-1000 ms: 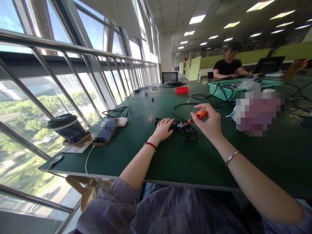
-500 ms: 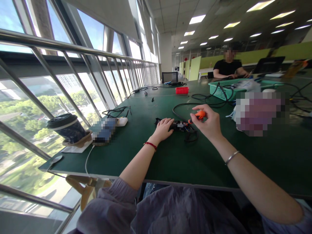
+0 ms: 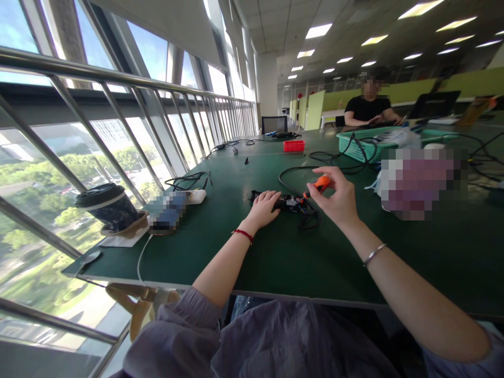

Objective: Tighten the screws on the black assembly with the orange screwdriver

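Observation:
A black device with exposed wiring (image 3: 293, 203) lies on the green table (image 3: 283, 252), its black cable curling around its right end. Across its left part rests my left hand (image 3: 264, 208), fingers closed over the casing and hiding much of it. My right hand (image 3: 334, 193) grips the orange handle of a screwdriver (image 3: 322, 184) between thumb and fingers. The screwdriver tilts, its lower end down at the right part of the device. Whether the tip sits in a screw is too small to tell.
Leftward stand a lidded cup (image 3: 108, 207), a blurred phone (image 3: 170, 211) and a white case (image 3: 197, 196). Farther back are a red tray (image 3: 294, 146) and a green basket (image 3: 350, 147). A blurred pink item (image 3: 419, 184) lies right. A person (image 3: 370, 107) sits across.
My right hand and the screwdriver's orange handle have shifted very slightly left and up. My left hand and the device stay in place.

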`<state>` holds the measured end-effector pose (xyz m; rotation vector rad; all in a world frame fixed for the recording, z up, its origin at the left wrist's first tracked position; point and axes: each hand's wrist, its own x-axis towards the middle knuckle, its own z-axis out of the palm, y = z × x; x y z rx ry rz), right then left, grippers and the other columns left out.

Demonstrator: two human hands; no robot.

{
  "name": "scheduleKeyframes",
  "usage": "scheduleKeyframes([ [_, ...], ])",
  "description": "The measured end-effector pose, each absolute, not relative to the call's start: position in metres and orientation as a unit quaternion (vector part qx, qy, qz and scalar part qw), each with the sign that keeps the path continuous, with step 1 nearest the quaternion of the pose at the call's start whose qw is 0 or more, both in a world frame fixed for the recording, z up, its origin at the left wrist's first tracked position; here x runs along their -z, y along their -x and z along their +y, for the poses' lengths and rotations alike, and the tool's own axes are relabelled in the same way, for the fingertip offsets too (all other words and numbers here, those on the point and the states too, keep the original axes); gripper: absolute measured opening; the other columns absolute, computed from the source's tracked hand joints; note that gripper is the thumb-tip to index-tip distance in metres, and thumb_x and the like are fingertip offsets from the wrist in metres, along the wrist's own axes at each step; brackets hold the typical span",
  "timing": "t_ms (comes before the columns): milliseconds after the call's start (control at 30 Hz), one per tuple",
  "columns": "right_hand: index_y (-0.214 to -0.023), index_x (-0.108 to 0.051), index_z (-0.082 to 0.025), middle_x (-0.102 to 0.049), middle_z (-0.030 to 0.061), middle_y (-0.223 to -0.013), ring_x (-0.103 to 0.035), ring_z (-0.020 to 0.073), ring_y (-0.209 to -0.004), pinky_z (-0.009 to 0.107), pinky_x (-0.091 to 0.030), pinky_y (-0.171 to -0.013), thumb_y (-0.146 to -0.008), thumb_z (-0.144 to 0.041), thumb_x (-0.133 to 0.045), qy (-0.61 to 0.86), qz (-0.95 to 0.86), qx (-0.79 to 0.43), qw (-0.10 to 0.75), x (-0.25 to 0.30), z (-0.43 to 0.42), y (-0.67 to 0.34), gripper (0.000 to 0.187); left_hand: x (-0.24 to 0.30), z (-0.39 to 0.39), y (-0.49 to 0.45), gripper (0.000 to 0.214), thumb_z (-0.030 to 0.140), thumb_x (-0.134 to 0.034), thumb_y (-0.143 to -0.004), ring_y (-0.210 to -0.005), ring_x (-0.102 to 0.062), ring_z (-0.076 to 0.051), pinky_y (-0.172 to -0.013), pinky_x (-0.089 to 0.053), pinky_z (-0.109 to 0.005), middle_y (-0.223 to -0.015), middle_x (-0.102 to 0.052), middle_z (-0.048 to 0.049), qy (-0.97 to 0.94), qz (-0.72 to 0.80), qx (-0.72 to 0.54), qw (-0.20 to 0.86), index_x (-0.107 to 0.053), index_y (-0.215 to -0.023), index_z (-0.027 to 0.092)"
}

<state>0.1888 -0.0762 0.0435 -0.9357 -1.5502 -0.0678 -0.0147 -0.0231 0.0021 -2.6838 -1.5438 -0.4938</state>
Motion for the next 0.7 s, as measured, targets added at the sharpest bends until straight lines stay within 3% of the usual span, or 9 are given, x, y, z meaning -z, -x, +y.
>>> scheduleKeyframes([
  [67, -0.083, -0.063, -0.022, -0.062, -0.0005, -0.065, -0.059, 0.0150, -0.057, 0.027, -0.046, -0.057, -0.075, -0.034, -0.063, 0.421, -0.676, 0.030, 0.603, -0.044, -0.076, -0.189, 0.014, -0.002, -0.023, 0.015, 0.060, 0.025, -0.052, -0.087, -0.139, -0.030, -0.026, -0.115, -0.027, -0.045, -0.149, -0.039, -0.0071, 0.856, -0.493, 0.154, 0.004, -0.035, -0.145, 0.023],
  [167, -0.072, -0.062, -0.022, -0.064, 0.0006, -0.063, -0.060, 0.0158, -0.058, 0.027, -0.044, -0.057, -0.077, -0.034, -0.061, 0.425, -0.682, 0.035, 0.594, -0.045, -0.077, -0.189, 0.013, -0.003, -0.024, 0.015, 0.058, 0.028, -0.052, -0.089, -0.138, -0.031, -0.026, -0.115, -0.027, -0.045, -0.149, -0.040, -0.0066, 0.856, -0.495, 0.150, 0.011, -0.035, -0.145, 0.023],
  [300, -0.076, -0.064, -0.021, -0.066, 0.0014, -0.067, -0.059, 0.0159, -0.058, 0.027, -0.044, -0.057, -0.076, -0.031, -0.060, 0.421, -0.686, 0.042, 0.592, -0.046, -0.079, -0.189, 0.010, -0.008, -0.026, 0.013, 0.052, 0.034, -0.052, -0.091, -0.130, -0.039, -0.027, -0.113, -0.028, -0.044, -0.139, -0.049, -0.0081, 0.856, -0.495, 0.139, 0.057, -0.041, -0.140, 0.022],
  [433, -0.075, -0.065, -0.021, -0.068, 0.0023, -0.072, -0.062, 0.0175, -0.065, 0.028, -0.045, -0.060, -0.076, -0.027, -0.057, 0.417, -0.702, 0.024, 0.577, -0.046, -0.079, -0.190, 0.010, -0.015, -0.026, 0.014, 0.057, 0.041, -0.060, -0.087, -0.118, -0.047, -0.031, -0.103, -0.038, -0.044, -0.124, -0.056, -0.0131, 0.847, -0.509, 0.110, 0.103, -0.047, -0.135, 0.015],
  [567, -0.074, -0.065, -0.021, -0.068, 0.0015, -0.071, -0.062, 0.0173, -0.065, 0.027, -0.043, -0.060, -0.078, -0.029, -0.056, 0.430, -0.717, -0.012, 0.548, -0.045, -0.077, -0.191, 0.013, -0.016, -0.026, 0.018, 0.045, 0.045, -0.058, -0.087, -0.111, -0.053, -0.029, -0.093, -0.046, -0.039, -0.117, -0.058, -0.0117, 0.850, -0.511, 0.099, 0.084, -0.057, -0.122, 0.017],
  [700, -0.074, -0.065, -0.022, -0.062, -0.0006, -0.061, -0.058, 0.0147, -0.055, 0.025, -0.039, -0.052, -0.082, -0.038, -0.053, 0.458, -0.718, -0.074, 0.518, -0.044, -0.075, -0.191, 0.023, -0.015, -0.024, 0.021, 0.037, 0.042, -0.054, -0.091, -0.109, -0.057, -0.027, -0.094, -0.046, -0.038, -0.117, -0.061, -0.0098, 0.853, -0.508, 0.105, 0.055, -0.058, -0.117, 0.017],
])
